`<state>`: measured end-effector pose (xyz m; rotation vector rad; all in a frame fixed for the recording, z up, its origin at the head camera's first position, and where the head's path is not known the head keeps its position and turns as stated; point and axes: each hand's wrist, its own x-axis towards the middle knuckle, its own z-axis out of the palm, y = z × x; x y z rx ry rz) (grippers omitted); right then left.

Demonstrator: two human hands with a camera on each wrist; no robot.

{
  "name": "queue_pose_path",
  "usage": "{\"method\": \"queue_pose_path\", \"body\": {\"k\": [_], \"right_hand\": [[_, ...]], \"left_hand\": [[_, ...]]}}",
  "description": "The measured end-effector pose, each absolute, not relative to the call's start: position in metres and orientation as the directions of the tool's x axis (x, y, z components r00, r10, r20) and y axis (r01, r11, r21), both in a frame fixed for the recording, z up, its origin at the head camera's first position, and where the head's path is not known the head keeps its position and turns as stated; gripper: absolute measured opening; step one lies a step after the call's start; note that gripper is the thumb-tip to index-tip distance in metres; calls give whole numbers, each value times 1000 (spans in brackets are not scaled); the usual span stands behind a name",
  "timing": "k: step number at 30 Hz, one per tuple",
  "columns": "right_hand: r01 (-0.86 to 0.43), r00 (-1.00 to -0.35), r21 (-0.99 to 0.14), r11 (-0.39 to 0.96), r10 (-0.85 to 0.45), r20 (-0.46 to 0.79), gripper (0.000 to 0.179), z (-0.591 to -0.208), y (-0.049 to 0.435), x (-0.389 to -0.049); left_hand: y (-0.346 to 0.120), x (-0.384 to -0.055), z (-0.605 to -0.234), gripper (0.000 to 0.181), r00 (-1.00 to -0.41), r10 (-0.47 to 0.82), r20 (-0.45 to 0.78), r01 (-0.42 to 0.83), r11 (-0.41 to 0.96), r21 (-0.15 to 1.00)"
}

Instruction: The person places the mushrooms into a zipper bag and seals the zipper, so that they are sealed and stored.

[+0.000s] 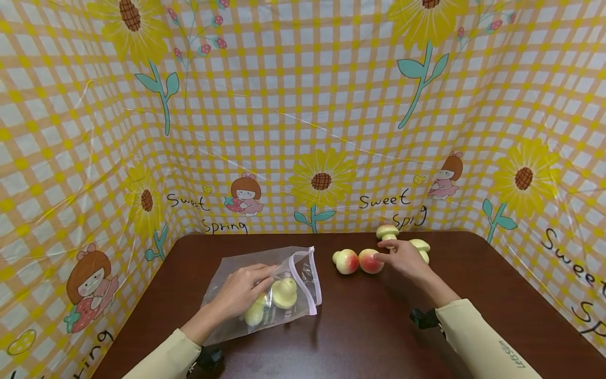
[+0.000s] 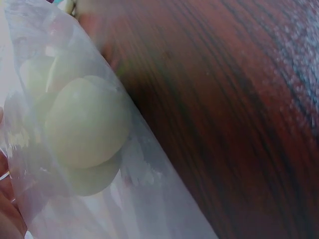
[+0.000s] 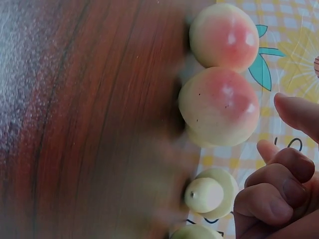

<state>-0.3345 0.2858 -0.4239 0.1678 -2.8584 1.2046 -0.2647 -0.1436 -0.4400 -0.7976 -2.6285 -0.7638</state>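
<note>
A clear zip bag [image 1: 227, 268] with a lilac-edged mouth lies at centre left. My left hand [image 1: 243, 287] grips it from above, near the mouth. Inside are pale yellow toy mushrooms [image 1: 284, 293], blurred through the plastic in the left wrist view, where only bits of my fingers [image 2: 7, 214] show. Right of the bag, two mushrooms with red-blushed round caps [image 1: 371, 261] sit side by side. My right hand [image 1: 404, 259] reaches over the nearer one; its thumb and forefinger are spread, the other fingers bent, and in the right wrist view nothing is between them.
Behind my right hand stand a mushroom [image 1: 387, 231] at the table's back edge and a pale yellow one [image 1: 420, 246] to its right. A checked, flower-printed cloth [image 1: 312, 126] walls the brown table [image 1: 369, 331] at the back and sides.
</note>
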Motion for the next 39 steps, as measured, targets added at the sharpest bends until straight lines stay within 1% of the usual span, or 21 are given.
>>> {"method": "queue_pose_path", "body": {"k": [5, 13, 19, 28, 39], "right_hand": [[-95, -995, -709, 699, -80, 54, 55, -425, 288, -335], [-104, -995, -689, 717, -85, 61, 58, -421, 284, -335], [-88, -995, -691, 717, -94, 30, 60, -422, 283, -336], [-97, -994, -683, 724, -106, 29, 48, -424, 281, -335], [-84, -995, -682, 726, -99, 17, 39, -425, 281, -337]], "left_hand": [[-144, -266, -442, 36, -807, 430, 405, 581, 703, 410], [-145, -266, -442, 36, -809, 422, 410, 576, 709, 407], [-145, -267, -442, 35, -804, 424, 417, 581, 709, 400], [-145, -266, -442, 36, -809, 423, 408, 576, 707, 410], [-144, -266, -441, 35, -808, 426, 407, 579, 701, 416]]}}
